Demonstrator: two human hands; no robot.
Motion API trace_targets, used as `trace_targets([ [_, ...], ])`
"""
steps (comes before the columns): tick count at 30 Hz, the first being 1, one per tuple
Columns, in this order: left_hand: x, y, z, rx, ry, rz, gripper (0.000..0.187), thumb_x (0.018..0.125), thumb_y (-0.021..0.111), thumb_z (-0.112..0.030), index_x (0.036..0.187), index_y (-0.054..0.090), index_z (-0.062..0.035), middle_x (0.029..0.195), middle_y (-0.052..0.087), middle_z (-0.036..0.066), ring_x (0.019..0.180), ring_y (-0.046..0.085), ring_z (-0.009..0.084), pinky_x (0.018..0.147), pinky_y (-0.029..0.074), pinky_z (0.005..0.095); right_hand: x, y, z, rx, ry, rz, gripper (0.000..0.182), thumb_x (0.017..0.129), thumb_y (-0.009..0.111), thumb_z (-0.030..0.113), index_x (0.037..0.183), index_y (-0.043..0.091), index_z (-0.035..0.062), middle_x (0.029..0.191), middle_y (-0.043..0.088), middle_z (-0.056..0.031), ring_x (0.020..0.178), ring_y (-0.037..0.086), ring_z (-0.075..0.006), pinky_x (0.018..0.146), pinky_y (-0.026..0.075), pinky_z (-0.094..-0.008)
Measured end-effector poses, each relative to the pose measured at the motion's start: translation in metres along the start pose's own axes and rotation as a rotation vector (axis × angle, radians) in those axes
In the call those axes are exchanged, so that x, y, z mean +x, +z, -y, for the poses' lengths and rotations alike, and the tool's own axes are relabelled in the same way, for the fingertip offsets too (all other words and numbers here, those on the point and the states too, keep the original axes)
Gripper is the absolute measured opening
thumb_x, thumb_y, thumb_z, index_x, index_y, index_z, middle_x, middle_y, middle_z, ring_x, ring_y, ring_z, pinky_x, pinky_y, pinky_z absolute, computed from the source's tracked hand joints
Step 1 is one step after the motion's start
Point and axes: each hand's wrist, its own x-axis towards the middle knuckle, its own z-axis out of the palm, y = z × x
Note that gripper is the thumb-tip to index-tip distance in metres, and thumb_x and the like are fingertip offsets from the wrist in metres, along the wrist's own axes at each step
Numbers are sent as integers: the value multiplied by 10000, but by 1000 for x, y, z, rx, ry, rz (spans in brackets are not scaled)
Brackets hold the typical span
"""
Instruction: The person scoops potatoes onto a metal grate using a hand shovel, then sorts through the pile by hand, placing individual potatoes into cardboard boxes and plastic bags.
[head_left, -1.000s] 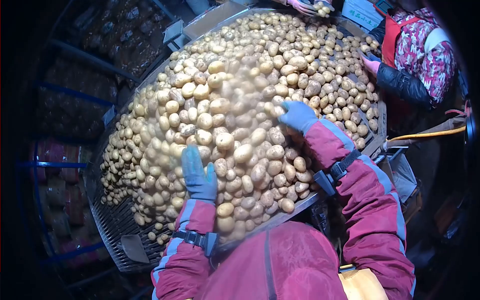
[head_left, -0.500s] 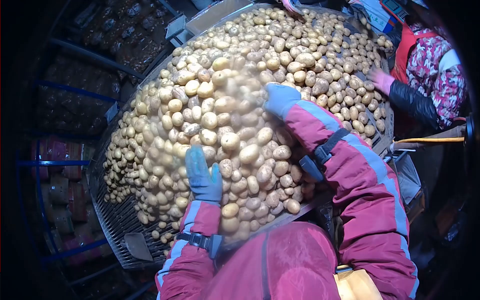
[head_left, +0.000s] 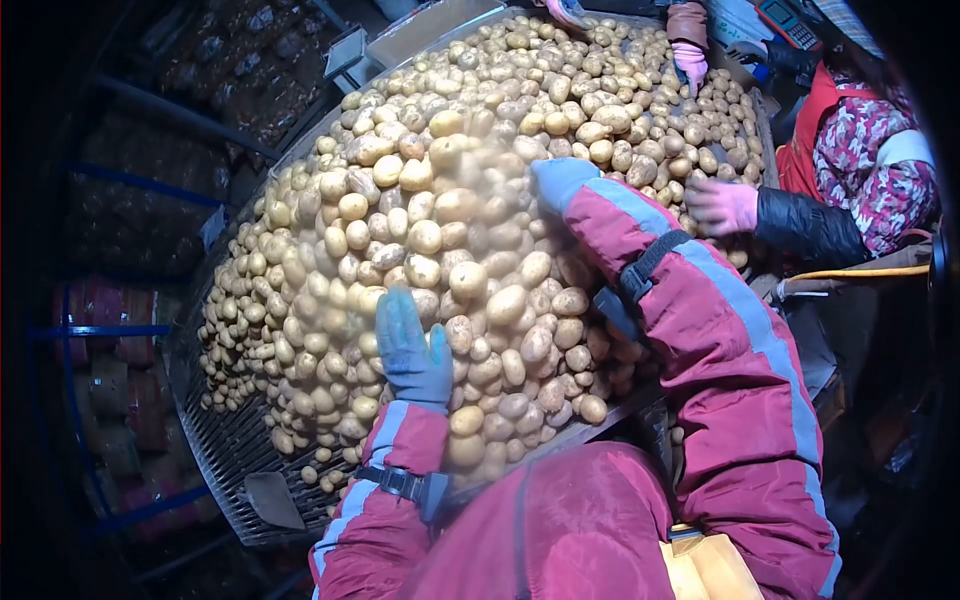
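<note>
My left hand (head_left: 412,352), in a blue glove, lies on the heaped potatoes (head_left: 505,305) with its fingers stretched out and the thumb apart. It holds nothing that I can see. Farther up the pile, my right hand (head_left: 563,186) rests among the potatoes with its back toward me. Its fingers are bent down out of sight, so any potato under them is hidden. A blurry patch over the middle of the view smears the potatoes between my two hands.
The potatoes cover a slatted metal table (head_left: 225,455) with a grey plate (head_left: 273,500) at its near left corner. At right, a co-worker's gloved hand (head_left: 725,207) reaches over the pile; another person's pink-gloved hand (head_left: 689,62) is at the top. A yellow cord (head_left: 860,272) runs at right.
The co-worker's hand at right has moved left over the potatoes. Another pink-gloved hand has come in at the top. My own hands have barely shifted.
</note>
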Motion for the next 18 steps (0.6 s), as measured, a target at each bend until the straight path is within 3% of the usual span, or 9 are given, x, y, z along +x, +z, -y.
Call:
trace_targets([
  [3,-2,2,2,12,16,-20,717,904,607,-178,1546,350,10,1576,364,233,1453,338,417,1215,282,499,-9,-9,0,-4,17,-38,318,901,656,277,1159,715,102,1149,728,-157,1054,709,-329,886,557,-418],
  [6,-1,1,2,14,14,-25,714,904,609,-180,1545,355,7,1574,368,232,1453,340,419,1214,285,503,-21,-7,-16,436,52,12,365,895,695,326,1162,696,77,1119,719,-149,1033,708,-275,863,552,-398],
  [9,-6,4,6,21,35,-39,714,904,610,-184,1543,358,9,1571,372,236,1455,340,422,1214,286,504,-28,22,-61,764,-194,71,384,909,717,215,1266,673,82,1203,704,-115,1068,671,-204,884,552,-369],
  [12,-4,8,8,29,71,-61,736,902,614,-184,1554,335,13,1576,360,244,1458,333,426,1218,280,499,-108,13,-45,1760,87,165,438,920,733,281,1308,641,100,1192,684,-96,1033,654,-178,820,560,-342],
  [16,-8,14,12,2,84,-68,773,893,627,-170,1566,302,26,1592,329,260,1476,301,436,1233,239,503,-200,2,-33,2095,317,216,448,942,721,285,1328,613,86,1167,671,-75,1029,640,-175,732,557,-300],
  [17,-9,18,15,0,80,-79,774,892,629,-165,1566,301,25,1595,324,260,1478,298,433,1236,236,499,-212,20,-42,1836,-10,17,425,942,720,255,1322,620,95,1178,670,-83,1049,645,-192,761,555,-311],
  [18,-9,22,17,-6,77,-86,774,890,630,-159,1566,300,24,1599,318,260,1480,295,430,1238,232,496,-226,37,-53,1656,-166,-110,393,947,711,224,1306,626,88,1193,667,-95,1071,646,-210,783,554,-327],
])
